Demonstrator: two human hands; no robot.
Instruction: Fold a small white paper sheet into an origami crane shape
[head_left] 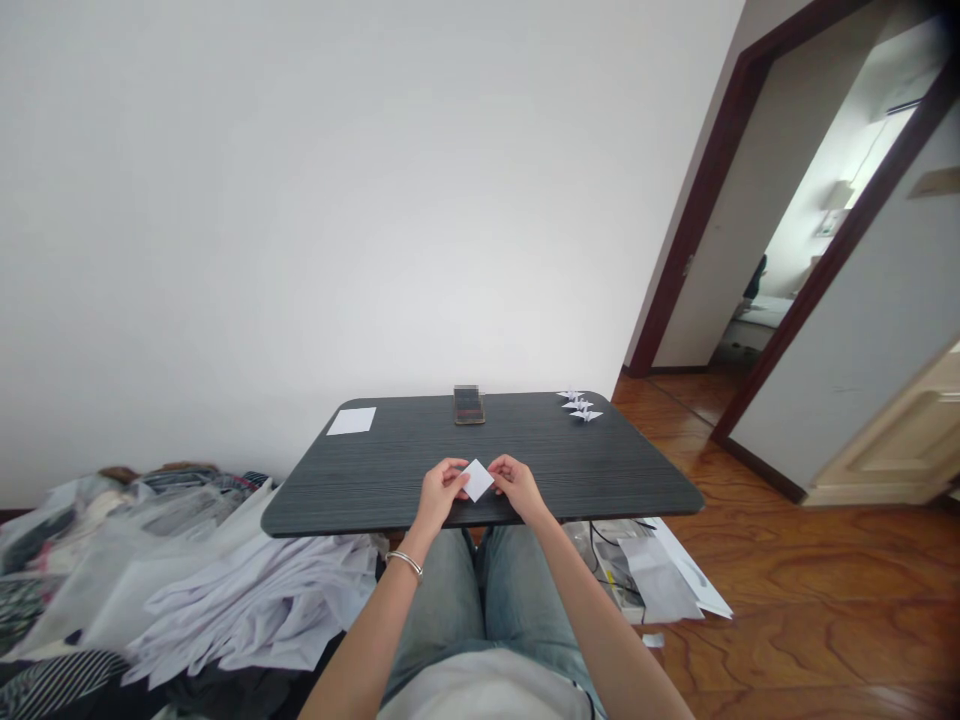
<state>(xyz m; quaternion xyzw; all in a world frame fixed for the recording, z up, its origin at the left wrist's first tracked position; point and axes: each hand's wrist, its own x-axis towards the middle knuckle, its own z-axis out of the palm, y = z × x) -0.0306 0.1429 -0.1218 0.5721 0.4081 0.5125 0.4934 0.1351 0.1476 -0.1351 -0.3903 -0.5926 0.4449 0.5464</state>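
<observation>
Paper square (478, 481) is pinched by left hand (441, 488) and right hand (517, 484) near the table's (337, 500) front edge, bagged clothes (45, 540) beyond its left edge.

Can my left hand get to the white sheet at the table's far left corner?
Probably yes: no object stands between your left hand and the white sheet, though that hand would first need to release the small white square.

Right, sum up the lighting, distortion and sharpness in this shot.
Head view, lighting: soft on the plain white wall, darker at the picture's top right corner; head view, distortion: the dark red door frame leans steeply, probably from a wide lens; head view, sharpness: the bare left hand and right hand look clear, but any creases in the white paper diamond are indistinct.
</observation>
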